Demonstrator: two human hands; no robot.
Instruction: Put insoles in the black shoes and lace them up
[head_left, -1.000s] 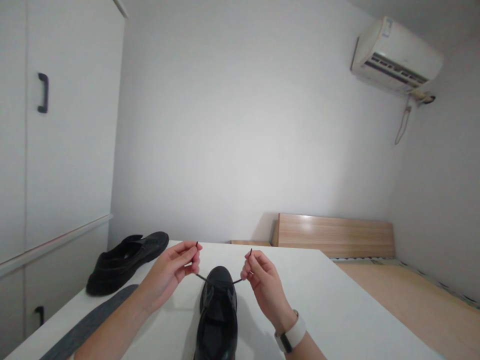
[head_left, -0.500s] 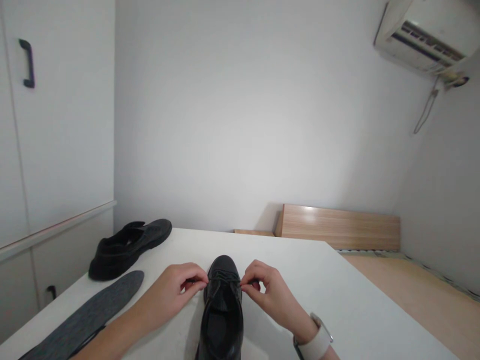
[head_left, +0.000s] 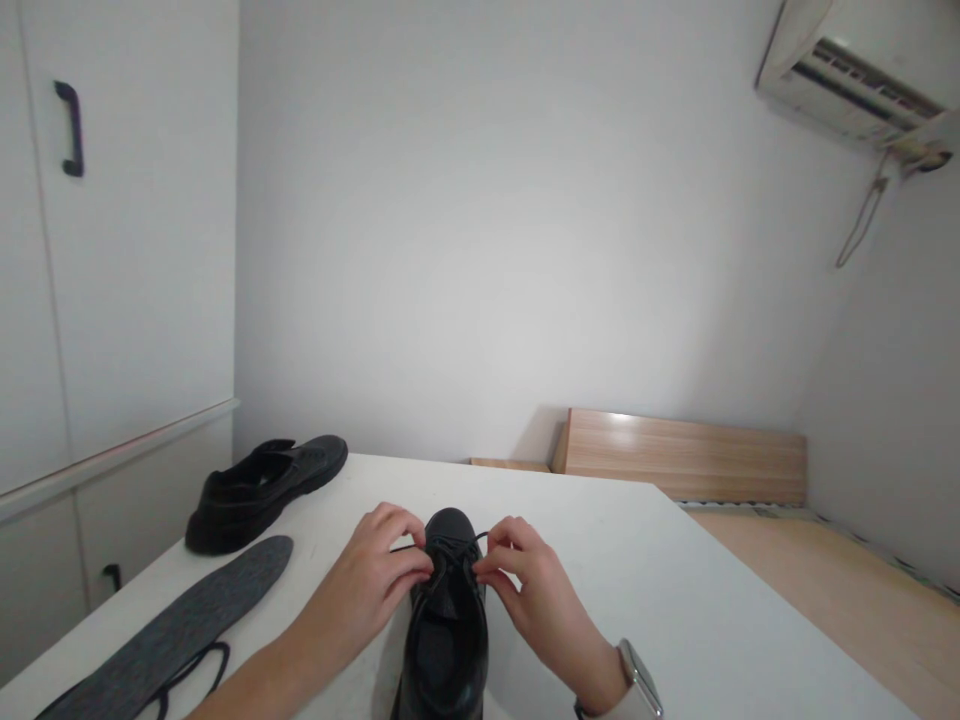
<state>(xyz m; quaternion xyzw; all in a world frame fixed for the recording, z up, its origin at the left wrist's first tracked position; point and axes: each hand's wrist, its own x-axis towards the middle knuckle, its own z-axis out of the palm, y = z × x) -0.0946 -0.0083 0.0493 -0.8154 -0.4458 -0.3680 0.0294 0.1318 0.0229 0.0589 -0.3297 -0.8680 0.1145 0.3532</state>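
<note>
1: Two hands are on the item. State its location.

2: The black shoe (head_left: 446, 640) stands on the white worktop (head_left: 675, 600) at the near edge, centre, with its toe pointing far. The left hand (head_left: 379, 575) is at its left side and the right hand (head_left: 529, 590) at its right, both level with the front eyelets.

1: State of the fingers.

2: The left fingers (head_left: 418, 566) are pinched closed on the lace (head_left: 409, 548) just left of the eyelets. The right fingers (head_left: 486, 570) are pinched closed on the same lace just right of them. Thumb and forefinger carry each grip, and the remaining fingers are curled. Neither hand grips the shoe body.

1: Handling properties of the lace.

2: Judged thin, limp and light. It transmits pull only, never push. The surface looks smooth, so it may slip through a loose pinch. Take hold close to an eyelet or at the tip; the tips cannot be made out here.

1: And the shoe?

2: Judged fairly light, with a firm sole and a pliable, glossy upper. It may slide on the smooth worktop under a sideways pull. Take hold at the heel or across the opening, not on the rounded toe.

1: Adjacent items.

2: A second black shoe (head_left: 266, 490) lies far left, well apart. A grey insole (head_left: 187, 625) lies near left, with a loose dark cord (head_left: 223, 653) beside its near end. A pale watch (head_left: 637, 680) sits on the right wrist.
</note>
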